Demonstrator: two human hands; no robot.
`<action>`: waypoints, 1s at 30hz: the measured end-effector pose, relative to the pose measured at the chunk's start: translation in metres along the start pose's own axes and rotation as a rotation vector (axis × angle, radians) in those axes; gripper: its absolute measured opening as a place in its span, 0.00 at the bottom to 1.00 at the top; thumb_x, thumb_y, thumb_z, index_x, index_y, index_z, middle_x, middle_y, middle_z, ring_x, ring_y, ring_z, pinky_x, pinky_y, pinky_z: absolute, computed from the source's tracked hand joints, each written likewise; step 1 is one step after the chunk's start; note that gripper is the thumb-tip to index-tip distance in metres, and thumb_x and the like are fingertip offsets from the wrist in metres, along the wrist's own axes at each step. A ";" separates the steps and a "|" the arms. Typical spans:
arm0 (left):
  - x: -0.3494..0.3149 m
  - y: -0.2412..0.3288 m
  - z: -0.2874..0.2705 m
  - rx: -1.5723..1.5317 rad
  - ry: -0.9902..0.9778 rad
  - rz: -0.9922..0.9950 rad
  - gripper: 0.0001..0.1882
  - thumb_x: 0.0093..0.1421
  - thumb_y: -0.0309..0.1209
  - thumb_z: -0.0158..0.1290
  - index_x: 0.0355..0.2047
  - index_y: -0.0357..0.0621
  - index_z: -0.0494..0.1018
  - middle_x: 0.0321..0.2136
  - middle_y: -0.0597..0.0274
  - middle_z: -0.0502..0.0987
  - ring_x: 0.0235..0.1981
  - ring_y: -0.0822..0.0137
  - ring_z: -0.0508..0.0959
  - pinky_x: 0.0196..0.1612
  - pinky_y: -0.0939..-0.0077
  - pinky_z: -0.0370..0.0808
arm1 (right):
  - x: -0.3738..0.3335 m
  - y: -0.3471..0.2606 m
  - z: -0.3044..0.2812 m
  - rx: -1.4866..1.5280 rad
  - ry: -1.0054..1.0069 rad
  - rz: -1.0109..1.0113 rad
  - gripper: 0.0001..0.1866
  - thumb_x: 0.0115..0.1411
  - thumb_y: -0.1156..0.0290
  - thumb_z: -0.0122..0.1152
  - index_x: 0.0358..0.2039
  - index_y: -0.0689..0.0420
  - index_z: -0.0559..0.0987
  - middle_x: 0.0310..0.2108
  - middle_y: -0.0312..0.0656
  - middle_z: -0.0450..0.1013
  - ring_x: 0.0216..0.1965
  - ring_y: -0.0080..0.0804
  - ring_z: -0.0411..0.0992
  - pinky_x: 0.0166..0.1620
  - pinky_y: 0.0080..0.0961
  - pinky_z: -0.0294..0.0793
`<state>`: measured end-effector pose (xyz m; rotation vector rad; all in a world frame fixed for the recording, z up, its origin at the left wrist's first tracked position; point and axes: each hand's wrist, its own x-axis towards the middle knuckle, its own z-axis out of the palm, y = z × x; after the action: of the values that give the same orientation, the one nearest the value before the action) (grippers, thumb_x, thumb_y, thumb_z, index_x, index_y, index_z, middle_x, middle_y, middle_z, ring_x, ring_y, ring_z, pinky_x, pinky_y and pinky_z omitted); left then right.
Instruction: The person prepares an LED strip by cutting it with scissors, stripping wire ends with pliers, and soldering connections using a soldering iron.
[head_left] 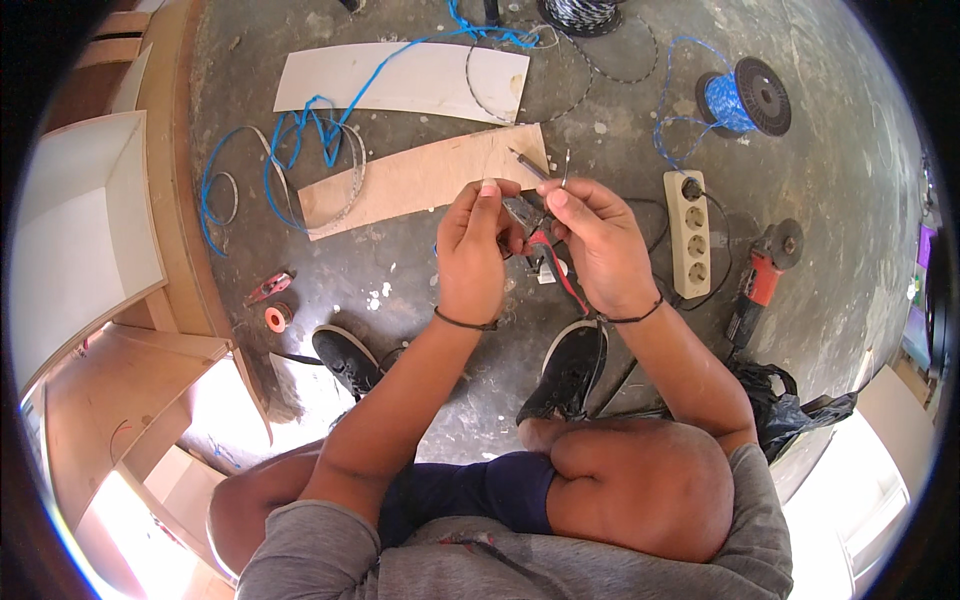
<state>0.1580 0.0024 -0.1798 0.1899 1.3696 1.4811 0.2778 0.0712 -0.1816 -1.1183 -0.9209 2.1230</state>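
Note:
My left hand [475, 235] is closed in a pinch, with a faint thin strand rising past the thumb. Opposite it, my right hand [598, 235] pinches a thin wire [567, 165] with a bright metallic end. A soldering iron [530, 163] points up and left beside my right fingers; whether they hold it or it lies behind them I cannot tell. Between and below the hands is a red-and-black handled hand tool [546, 262], like pliers, its head partly hidden by my fingers. Beyond my hands lies a wooden board [420, 180] on the floor.
A power strip [688, 235] with a plug and an angle grinder [765, 280] lie right. Blue cord on a spool [745, 98] stands farther back. A white board [400, 80] lies at the back. Left are a solder roll [278, 318], a small red tool [269, 288] and cabinets [180, 230].

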 end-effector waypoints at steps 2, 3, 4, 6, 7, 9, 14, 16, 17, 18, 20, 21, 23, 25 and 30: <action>-0.002 0.006 0.002 -0.004 -0.024 -0.039 0.13 0.66 0.37 0.43 0.36 0.39 0.70 0.19 0.71 0.61 0.21 0.75 0.63 0.27 0.77 0.66 | 0.000 0.002 -0.003 0.061 -0.029 0.033 0.11 0.59 0.67 0.60 0.38 0.60 0.80 0.34 0.32 0.75 0.32 0.14 0.67 0.34 0.14 0.64; -0.003 0.010 0.003 -0.004 -0.045 -0.079 0.12 0.66 0.37 0.43 0.34 0.41 0.69 0.19 0.72 0.60 0.20 0.76 0.63 0.25 0.78 0.65 | 0.001 0.002 -0.003 0.061 -0.029 0.031 0.11 0.59 0.67 0.60 0.38 0.60 0.80 0.34 0.32 0.75 0.32 0.14 0.67 0.34 0.14 0.64; -0.003 0.012 0.004 -0.004 -0.047 -0.078 0.12 0.66 0.37 0.43 0.34 0.41 0.69 0.19 0.72 0.60 0.20 0.76 0.63 0.25 0.78 0.65 | 0.001 0.003 -0.003 0.104 -0.052 0.036 0.11 0.59 0.67 0.61 0.38 0.60 0.80 0.35 0.32 0.75 0.32 0.14 0.67 0.34 0.14 0.64; -0.005 0.017 0.007 -0.086 -0.073 -0.156 0.12 0.66 0.38 0.43 0.31 0.44 0.67 0.19 0.71 0.62 0.20 0.78 0.62 0.24 0.80 0.62 | 0.002 0.003 -0.003 0.148 -0.074 0.038 0.11 0.59 0.67 0.61 0.39 0.59 0.80 0.35 0.32 0.75 0.33 0.14 0.67 0.34 0.14 0.64; -0.005 0.018 0.008 -0.084 -0.075 -0.155 0.12 0.66 0.38 0.43 0.31 0.44 0.67 0.19 0.71 0.62 0.20 0.78 0.62 0.24 0.80 0.62 | 0.002 0.003 -0.003 0.164 -0.075 0.047 0.11 0.59 0.67 0.61 0.39 0.59 0.80 0.35 0.32 0.75 0.33 0.14 0.67 0.35 0.14 0.64; -0.006 0.020 0.013 -0.039 -0.029 -0.142 0.14 0.66 0.40 0.42 0.30 0.45 0.66 0.21 0.70 0.66 0.19 0.79 0.60 0.22 0.82 0.59 | 0.001 0.002 -0.002 0.181 -0.075 0.053 0.11 0.59 0.67 0.61 0.38 0.59 0.79 0.35 0.32 0.75 0.33 0.15 0.67 0.35 0.14 0.63; -0.004 0.024 0.011 0.021 -0.055 -0.092 0.12 0.61 0.32 0.51 0.24 0.48 0.60 0.23 0.66 0.72 0.18 0.81 0.61 0.19 0.86 0.58 | -0.002 -0.002 0.000 0.221 -0.046 0.047 0.10 0.59 0.67 0.61 0.37 0.59 0.79 0.31 0.31 0.74 0.30 0.14 0.66 0.32 0.14 0.64; -0.002 0.026 0.012 0.066 -0.120 -0.035 0.17 0.59 0.29 0.55 0.22 0.47 0.57 0.23 0.65 0.74 0.19 0.82 0.63 0.18 0.87 0.58 | -0.002 -0.002 -0.004 0.191 -0.021 -0.007 0.10 0.59 0.67 0.61 0.37 0.59 0.79 0.30 0.31 0.74 0.28 0.13 0.65 0.30 0.14 0.64; -0.001 0.028 0.015 0.067 -0.127 -0.050 0.19 0.56 0.26 0.58 0.22 0.48 0.55 0.24 0.63 0.75 0.19 0.82 0.64 0.18 0.86 0.59 | -0.002 -0.003 -0.005 0.160 0.000 -0.053 0.10 0.59 0.67 0.61 0.37 0.59 0.79 0.29 0.30 0.73 0.26 0.13 0.65 0.29 0.13 0.64; 0.000 0.031 0.016 0.069 -0.134 -0.063 0.22 0.53 0.23 0.60 0.21 0.49 0.53 0.24 0.60 0.76 0.19 0.82 0.65 0.18 0.86 0.60 | -0.002 -0.004 -0.004 0.163 0.001 -0.062 0.10 0.59 0.67 0.61 0.37 0.59 0.79 0.29 0.30 0.73 0.26 0.13 0.65 0.29 0.13 0.64; 0.002 0.034 0.015 0.131 -0.151 -0.039 0.22 0.53 0.24 0.60 0.20 0.49 0.53 0.25 0.59 0.77 0.19 0.81 0.66 0.18 0.85 0.61 | -0.002 -0.007 -0.001 0.108 0.044 -0.057 0.10 0.59 0.67 0.61 0.37 0.59 0.79 0.26 0.29 0.72 0.24 0.12 0.63 0.26 0.12 0.63; 0.003 0.037 0.013 0.189 -0.159 -0.018 0.22 0.52 0.24 0.60 0.20 0.48 0.53 0.26 0.58 0.77 0.19 0.81 0.66 0.18 0.85 0.61 | -0.003 -0.008 0.001 0.112 0.041 -0.064 0.10 0.59 0.67 0.61 0.37 0.59 0.79 0.26 0.29 0.72 0.24 0.12 0.63 0.26 0.12 0.63; 0.008 0.048 0.007 0.312 -0.204 0.003 0.22 0.52 0.24 0.61 0.20 0.48 0.53 0.25 0.59 0.77 0.19 0.80 0.66 0.18 0.85 0.62 | -0.003 -0.007 0.007 0.091 0.070 -0.014 0.11 0.58 0.66 0.62 0.37 0.59 0.80 0.24 0.27 0.70 0.23 0.12 0.62 0.26 0.11 0.62; 0.011 0.065 0.000 0.436 -0.230 0.018 0.23 0.52 0.25 0.61 0.19 0.48 0.53 0.24 0.59 0.77 0.19 0.80 0.66 0.18 0.84 0.62 | 0.000 -0.012 0.013 0.041 0.047 -0.010 0.11 0.58 0.65 0.62 0.36 0.59 0.80 0.24 0.27 0.69 0.23 0.12 0.61 0.26 0.11 0.61; 0.016 0.123 -0.025 0.700 -0.317 -0.168 0.20 0.53 0.27 0.60 0.22 0.49 0.54 0.25 0.63 0.73 0.23 0.79 0.67 0.20 0.83 0.62 | 0.014 -0.029 0.056 -0.179 -0.055 -0.072 0.11 0.57 0.64 0.62 0.33 0.60 0.80 0.20 0.27 0.68 0.21 0.12 0.59 0.23 0.13 0.54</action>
<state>0.0642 0.0258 -0.0980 0.7017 1.5436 0.7456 0.2282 0.0820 -0.1422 -1.1000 -1.1781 2.0540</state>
